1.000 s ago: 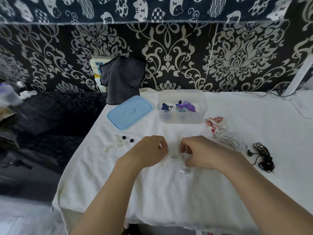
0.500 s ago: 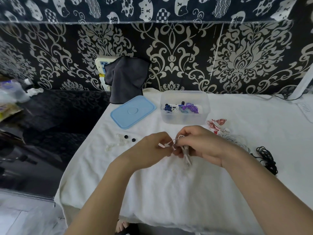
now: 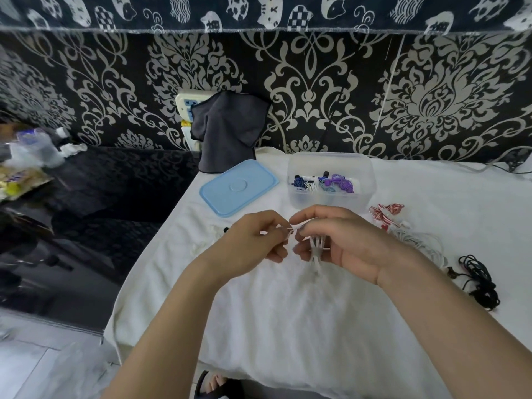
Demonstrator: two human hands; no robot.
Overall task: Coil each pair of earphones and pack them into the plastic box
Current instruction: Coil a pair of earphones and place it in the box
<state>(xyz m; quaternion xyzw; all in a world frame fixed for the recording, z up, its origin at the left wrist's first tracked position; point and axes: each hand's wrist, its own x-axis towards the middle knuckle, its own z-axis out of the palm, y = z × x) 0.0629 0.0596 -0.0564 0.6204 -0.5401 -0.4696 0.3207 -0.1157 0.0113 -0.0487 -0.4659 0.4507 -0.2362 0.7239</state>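
Observation:
My right hand (image 3: 342,243) holds a bundle of white earphones (image 3: 317,249) above the white cloth, its loops hanging down between my fingers. My left hand (image 3: 253,243) pinches the free end of that cord just left of the bundle. Behind my hands stands the clear plastic box (image 3: 331,197), holding purple, blue and white coiled earphones (image 3: 334,183). To the right on the cloth lie a red-and-white pair (image 3: 384,213), a loose white pair (image 3: 417,240) and a black pair (image 3: 479,279).
The blue lid (image 3: 239,187) lies left of the box. Small black and clear ear tips (image 3: 213,234) sit on the cloth by my left hand. A grey cloth (image 3: 227,131) hangs at the wall. The table's left edge drops to a dark floor.
Both hands rose from the cloth and came together, lifting the white earphones. The bundle now hangs from my right hand with my left pinching the cord end.

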